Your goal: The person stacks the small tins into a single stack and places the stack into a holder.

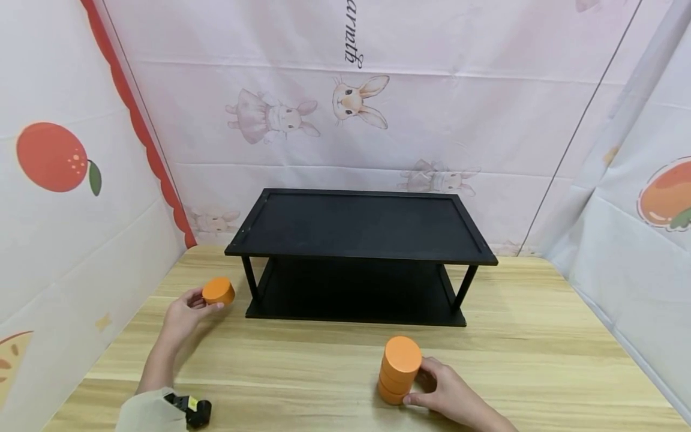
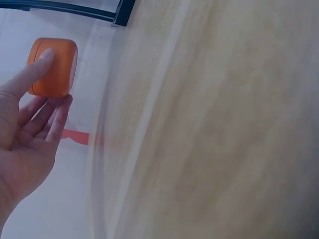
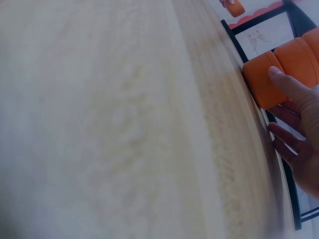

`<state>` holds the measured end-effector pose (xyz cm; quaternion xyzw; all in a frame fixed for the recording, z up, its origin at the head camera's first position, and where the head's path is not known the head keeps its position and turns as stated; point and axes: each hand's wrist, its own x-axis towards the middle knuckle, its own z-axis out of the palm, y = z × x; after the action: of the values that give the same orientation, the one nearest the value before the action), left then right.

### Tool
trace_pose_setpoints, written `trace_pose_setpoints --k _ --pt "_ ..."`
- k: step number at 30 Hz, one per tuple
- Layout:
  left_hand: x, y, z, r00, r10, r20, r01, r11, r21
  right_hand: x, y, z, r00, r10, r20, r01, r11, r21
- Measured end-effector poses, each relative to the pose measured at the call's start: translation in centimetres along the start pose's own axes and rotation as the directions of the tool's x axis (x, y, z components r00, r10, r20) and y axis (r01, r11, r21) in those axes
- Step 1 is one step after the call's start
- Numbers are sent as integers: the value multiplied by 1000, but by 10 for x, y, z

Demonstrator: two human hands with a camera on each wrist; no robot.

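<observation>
My left hand (image 1: 186, 317) pinches a squat orange cylinder (image 1: 218, 290) between thumb and fingers, left of the black two-tier rack (image 1: 356, 225). In the left wrist view, this cylinder (image 2: 59, 69) shows a thin seam near one end and is held above the table. Nearer the front, a stack of orange cylinders (image 1: 400, 366) stands upright, right of the middle. My right hand (image 1: 445, 393) holds the stack low on its right side. In the right wrist view, the thumb lies on the lowest cylinder (image 3: 261, 82); whether its base touches the table I cannot tell.
The rack's dark lower shelf (image 1: 351, 294) lies on the wooden table (image 1: 302, 372), with thin posts at its corners. Printed cloth (image 1: 410, 120) hangs behind the table and along both sides. A black wrist camera (image 1: 197, 411) sits by the left sleeve.
</observation>
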<state>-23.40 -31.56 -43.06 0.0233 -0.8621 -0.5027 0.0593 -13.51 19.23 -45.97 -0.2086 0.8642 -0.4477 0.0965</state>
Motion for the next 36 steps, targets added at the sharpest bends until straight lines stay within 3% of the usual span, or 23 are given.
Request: trace_pose_setpoints --k 6,12,36 --pt "-3 0 -3 998 47 51 -48 999 4 0 0 0 1000 8 0 -8 1000 9" --pt "-6 3 -3 995 47 88 -49 998 28 0 0 -1 1000 15 -1 -15 1000 9" --pt "-15 21 4 984 88 154 -93 995 27 0 2 0 1000 2 -4 -2 1000 5"
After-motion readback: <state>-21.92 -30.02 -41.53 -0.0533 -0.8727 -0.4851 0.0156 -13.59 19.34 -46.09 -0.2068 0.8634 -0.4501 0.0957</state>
